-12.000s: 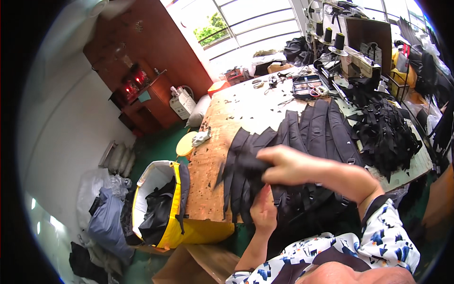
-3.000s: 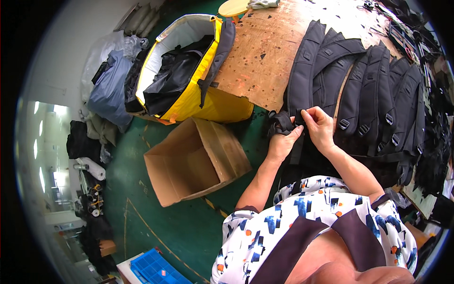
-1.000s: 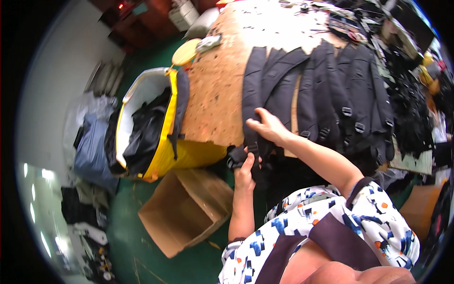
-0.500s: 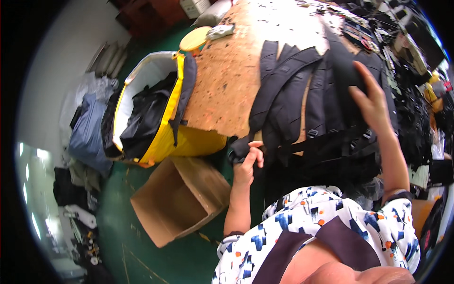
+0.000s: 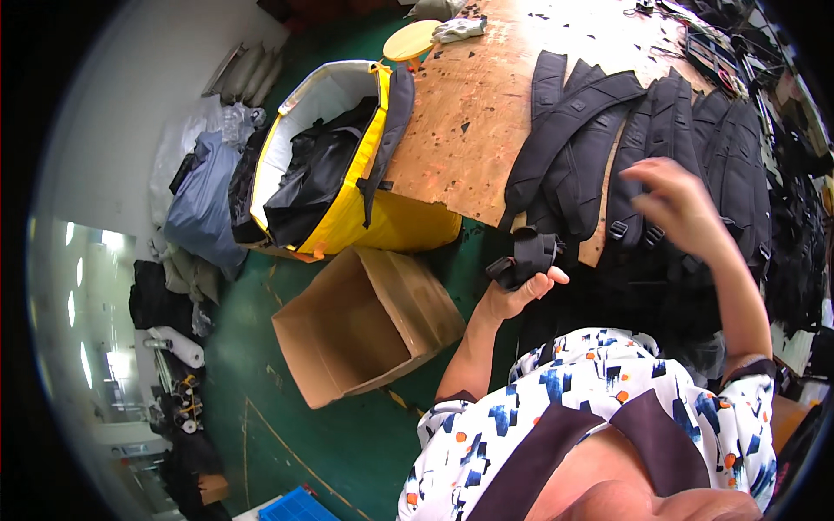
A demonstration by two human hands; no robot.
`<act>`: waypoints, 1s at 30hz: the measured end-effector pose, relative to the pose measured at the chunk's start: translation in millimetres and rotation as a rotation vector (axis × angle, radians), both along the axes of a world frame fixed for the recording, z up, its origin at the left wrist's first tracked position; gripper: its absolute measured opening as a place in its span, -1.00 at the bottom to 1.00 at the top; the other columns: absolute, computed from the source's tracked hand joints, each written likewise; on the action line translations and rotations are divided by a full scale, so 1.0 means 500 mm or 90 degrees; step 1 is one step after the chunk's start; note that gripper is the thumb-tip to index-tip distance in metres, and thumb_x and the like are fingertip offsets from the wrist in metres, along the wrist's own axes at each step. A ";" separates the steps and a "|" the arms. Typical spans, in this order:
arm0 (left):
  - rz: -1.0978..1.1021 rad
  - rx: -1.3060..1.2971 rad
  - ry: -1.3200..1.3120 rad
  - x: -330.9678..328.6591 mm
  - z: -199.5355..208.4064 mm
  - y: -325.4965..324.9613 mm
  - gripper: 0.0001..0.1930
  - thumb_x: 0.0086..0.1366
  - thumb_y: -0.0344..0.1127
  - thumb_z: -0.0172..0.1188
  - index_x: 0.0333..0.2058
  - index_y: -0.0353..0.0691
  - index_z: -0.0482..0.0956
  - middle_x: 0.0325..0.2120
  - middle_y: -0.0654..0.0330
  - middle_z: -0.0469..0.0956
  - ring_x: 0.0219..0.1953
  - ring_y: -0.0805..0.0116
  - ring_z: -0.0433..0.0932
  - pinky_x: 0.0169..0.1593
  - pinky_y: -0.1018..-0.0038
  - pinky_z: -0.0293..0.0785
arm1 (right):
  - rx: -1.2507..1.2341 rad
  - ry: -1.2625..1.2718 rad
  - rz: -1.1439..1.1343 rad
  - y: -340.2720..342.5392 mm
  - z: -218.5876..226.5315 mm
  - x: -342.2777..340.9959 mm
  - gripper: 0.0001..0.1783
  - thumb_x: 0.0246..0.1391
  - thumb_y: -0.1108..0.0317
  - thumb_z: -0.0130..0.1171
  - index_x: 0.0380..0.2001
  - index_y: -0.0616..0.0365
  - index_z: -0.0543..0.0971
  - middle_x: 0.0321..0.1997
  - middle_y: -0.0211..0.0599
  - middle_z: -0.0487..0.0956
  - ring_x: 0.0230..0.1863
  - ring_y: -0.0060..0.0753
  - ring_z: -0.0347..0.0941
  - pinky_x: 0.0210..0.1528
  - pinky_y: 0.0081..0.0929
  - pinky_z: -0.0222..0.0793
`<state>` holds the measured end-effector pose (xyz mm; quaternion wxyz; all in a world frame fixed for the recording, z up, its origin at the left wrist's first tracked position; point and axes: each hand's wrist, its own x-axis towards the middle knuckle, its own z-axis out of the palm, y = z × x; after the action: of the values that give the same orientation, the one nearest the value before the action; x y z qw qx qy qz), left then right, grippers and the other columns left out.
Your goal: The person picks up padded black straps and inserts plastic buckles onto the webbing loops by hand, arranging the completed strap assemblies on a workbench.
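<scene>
My left hand point(image 5: 514, 298) is closed around a looped bunch of black webbing point(image 5: 532, 253) at the front edge of the table; the bunch's far side is hidden in dark cloth. My right hand point(image 5: 685, 207), smeared a little by motion, hovers over the padded black shoulder straps point(image 5: 632, 187) with its thumb and fingers apart and nothing between them. Several of these straps lie side by side on the wooden table, some crossing, with black buckles point(image 5: 653, 235) at their near ends. Dark material hangs below them, in front of my body.
Left of the table stands a yellow bag point(image 5: 417, 227) with a pale lining and black stuff inside. An open cardboard box point(image 5: 439, 317) rests on the green floor point(image 5: 304, 460). A glove point(image 5: 460, 30) and a round yellow stool point(image 5: 408, 40) are farther off. Dark scraps litter the tabletop point(image 5: 447, 143).
The dark strap under my right hand has been let go, and that hand now hovers lower. My left hand has turned, showing the looped webbing more fully. The whole view has shifted.
</scene>
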<state>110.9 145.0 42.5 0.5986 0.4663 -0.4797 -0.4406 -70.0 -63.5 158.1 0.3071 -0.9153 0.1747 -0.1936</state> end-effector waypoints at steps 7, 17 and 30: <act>-0.071 -0.031 -0.085 -0.033 0.031 -0.014 -0.74 0.15 -0.17 0.18 -0.35 -0.27 0.60 -0.56 0.31 0.50 -0.48 0.55 0.39 -0.37 0.61 0.31 | 0.474 0.142 0.516 0.017 -0.116 0.148 -0.33 -0.04 0.10 0.19 0.12 0.09 0.27 0.06 -0.31 0.38 0.02 -0.38 0.31 -0.01 -0.39 0.24; 0.022 0.073 0.207 -0.006 -0.037 -0.010 -0.75 0.19 -0.29 0.06 -0.24 -0.35 0.49 -0.68 0.30 0.36 -0.64 0.57 0.30 -0.54 0.64 0.22 | 0.208 -0.086 0.349 0.071 -0.059 0.137 -0.67 -0.28 0.53 0.27 -0.37 0.22 0.41 -0.48 -0.26 0.49 -0.42 -0.26 0.47 -0.37 -0.48 0.34; 0.111 -0.273 0.578 0.037 0.002 -0.011 -0.83 -0.08 -0.40 0.11 -0.46 -0.14 0.32 -0.33 0.16 0.34 -0.31 0.30 0.40 -0.14 0.41 0.36 | 0.297 0.028 0.439 0.025 -0.015 0.089 -0.66 -0.39 0.65 0.13 -0.38 0.22 0.54 -0.48 -0.28 0.55 -0.44 -0.46 0.49 -0.39 -0.55 0.37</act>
<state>129.5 139.8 43.5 0.8634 0.1328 -0.2102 -0.4391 -25.5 -50.8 150.7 0.5496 -0.8297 -0.0963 -0.0152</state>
